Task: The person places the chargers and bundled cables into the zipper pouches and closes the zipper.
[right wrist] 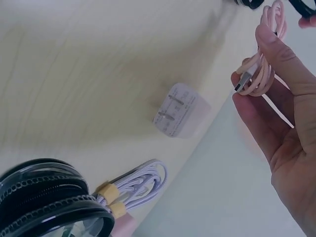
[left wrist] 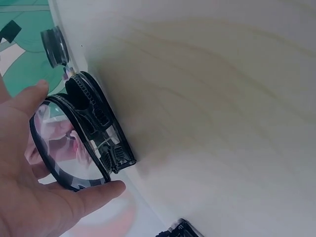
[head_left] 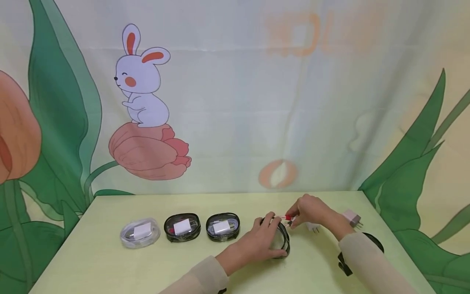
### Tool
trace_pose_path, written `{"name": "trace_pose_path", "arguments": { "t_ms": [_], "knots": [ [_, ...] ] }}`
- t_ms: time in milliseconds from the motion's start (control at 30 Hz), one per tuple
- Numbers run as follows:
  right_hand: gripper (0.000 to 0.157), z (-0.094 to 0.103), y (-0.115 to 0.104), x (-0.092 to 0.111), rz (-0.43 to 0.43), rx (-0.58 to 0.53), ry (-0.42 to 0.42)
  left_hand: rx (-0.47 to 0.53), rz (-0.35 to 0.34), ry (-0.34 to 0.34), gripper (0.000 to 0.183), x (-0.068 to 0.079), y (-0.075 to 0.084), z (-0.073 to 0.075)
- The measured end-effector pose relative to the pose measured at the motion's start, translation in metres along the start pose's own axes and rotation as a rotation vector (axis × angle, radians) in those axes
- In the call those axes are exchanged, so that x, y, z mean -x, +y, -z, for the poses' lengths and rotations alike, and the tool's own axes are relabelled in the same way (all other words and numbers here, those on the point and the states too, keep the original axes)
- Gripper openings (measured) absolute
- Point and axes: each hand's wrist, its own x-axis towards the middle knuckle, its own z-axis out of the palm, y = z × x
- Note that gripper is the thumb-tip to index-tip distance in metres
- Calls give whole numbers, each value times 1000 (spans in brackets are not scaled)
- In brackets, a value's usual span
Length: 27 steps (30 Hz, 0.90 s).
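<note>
A clear oval zip case with black trim (head_left: pixel 285 241) stands on its side, its zip side toward the right. My left hand (head_left: pixel 253 243) grips it with thumb and fingers around the rim; in the left wrist view the zip (left wrist: pixel 98 111) appears undone. Just right of the case, my right hand (head_left: pixel 312 210) pinches a coiled pink USB cable (right wrist: pixel 261 74), its metal plug pointing out of the coil. Beneath and beside the right hand lies a white charger plug (head_left: pixel 313 227), its prongs showing.
Three filled cases line the left: white-trimmed (head_left: pixel 126 241) and black-trimmed (head_left: pixel 169 232), (head_left: pixel 210 233) being the third case. Right of my right wrist are a pinkish charger plug (head_left: pixel 351 218) and another black-trimmed case (head_left: pixel 374 241), partly behind the sleeve. A bundled purple cable (right wrist: pixel 143 182) lies beside that case.
</note>
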Motion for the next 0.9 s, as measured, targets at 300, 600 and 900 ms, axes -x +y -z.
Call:
{"name": "trace_pose_path", "arguments": {
  "t_ms": [300, 600, 900],
  "knots": [
    [29, -3, -7, 4, 118, 5, -50, -8, -4, 23, 85, 1, 1, 0],
    [19, -16, -20, 2, 187, 118, -64, 56, 30, 6, 89, 5, -3, -2],
    [15, -16, -25, 8, 109, 135, -59, 61, -7, 36, 89, 12, -6, 2]
  ]
}}
